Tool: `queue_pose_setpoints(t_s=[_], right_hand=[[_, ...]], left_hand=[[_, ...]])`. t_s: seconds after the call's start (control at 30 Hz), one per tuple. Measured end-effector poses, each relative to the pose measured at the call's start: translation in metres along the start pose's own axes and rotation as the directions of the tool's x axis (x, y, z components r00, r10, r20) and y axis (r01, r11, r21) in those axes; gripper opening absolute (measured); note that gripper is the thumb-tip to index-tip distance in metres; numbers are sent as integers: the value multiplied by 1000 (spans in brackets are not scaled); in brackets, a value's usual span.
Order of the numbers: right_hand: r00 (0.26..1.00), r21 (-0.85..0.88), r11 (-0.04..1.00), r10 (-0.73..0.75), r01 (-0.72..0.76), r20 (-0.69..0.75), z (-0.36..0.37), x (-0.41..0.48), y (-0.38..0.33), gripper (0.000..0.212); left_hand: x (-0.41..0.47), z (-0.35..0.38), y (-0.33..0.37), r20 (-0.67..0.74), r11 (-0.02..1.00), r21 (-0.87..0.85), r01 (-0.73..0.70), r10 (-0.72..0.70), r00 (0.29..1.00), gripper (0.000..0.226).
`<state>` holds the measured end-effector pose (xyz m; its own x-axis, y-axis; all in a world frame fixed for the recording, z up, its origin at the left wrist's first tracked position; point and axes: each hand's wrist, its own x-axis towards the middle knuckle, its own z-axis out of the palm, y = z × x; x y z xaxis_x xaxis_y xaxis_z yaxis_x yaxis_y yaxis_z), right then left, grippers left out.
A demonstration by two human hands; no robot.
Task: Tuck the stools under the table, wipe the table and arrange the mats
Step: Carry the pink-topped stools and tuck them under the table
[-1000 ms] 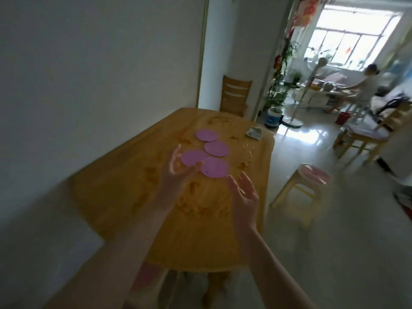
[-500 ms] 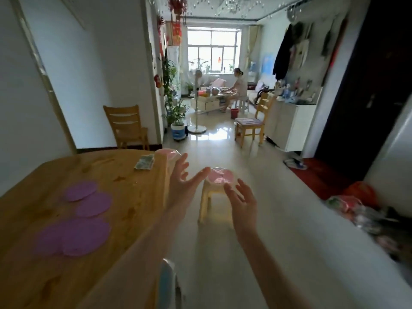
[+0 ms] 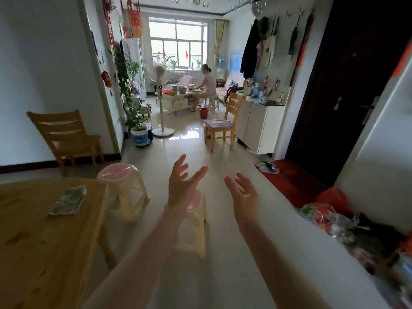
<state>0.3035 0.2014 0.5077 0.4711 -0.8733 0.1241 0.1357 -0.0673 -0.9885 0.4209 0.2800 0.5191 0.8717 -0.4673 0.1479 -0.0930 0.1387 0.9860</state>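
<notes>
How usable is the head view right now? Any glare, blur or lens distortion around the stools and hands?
Head view: the window is blown out and throws glare on the floor near the fan. The near stool and the forearms look soft, the right edge smears. Wide-angle bending curves the door. Left hand and right hand are reasonably sharp, both open.

There is one camera, worn on the person's head. It looks forward and a bit down, along the floor [image 3: 223, 275] to the far window [image 3: 178, 43]. The table [image 3: 44, 241] is near, at the left.
</notes>
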Motion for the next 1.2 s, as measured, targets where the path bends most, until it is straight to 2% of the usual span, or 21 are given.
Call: queue_pose_setpoints(t_s=[0.2, 0.43, 0.57, 0.7, 0.9, 1.2], right_hand=[[999, -18, 1000, 2, -1, 33, -1, 126, 24, 56], [989, -72, 997, 5, 5, 146, 19, 285, 71, 54], [977, -100, 993, 79, -60, 197, 34, 364, 107, 52], [948, -118, 980, 188, -162, 258, 60, 405, 150, 49], [884, -210, 940, 327, -268, 336, 102, 463, 218, 50], [809, -310, 851, 510, -424, 292, 174, 538, 350, 53]], left_hand=[[100, 58, -35, -29, 1000, 11, 1, -1, 1000, 72], [221, 120, -90, -163, 999, -8, 46, -47, 985, 71], [276, 140, -124, -241, 996, 26, 90, -81, 967, 81], [316, 140, -162, -311, 987, 77, 141, -111, 944, 82], [382, 125, -225, -372, 960, 58, 274, -234, 898, 95], [488, 78, -348, -437, 888, 57, 456, -388, 811, 83]])
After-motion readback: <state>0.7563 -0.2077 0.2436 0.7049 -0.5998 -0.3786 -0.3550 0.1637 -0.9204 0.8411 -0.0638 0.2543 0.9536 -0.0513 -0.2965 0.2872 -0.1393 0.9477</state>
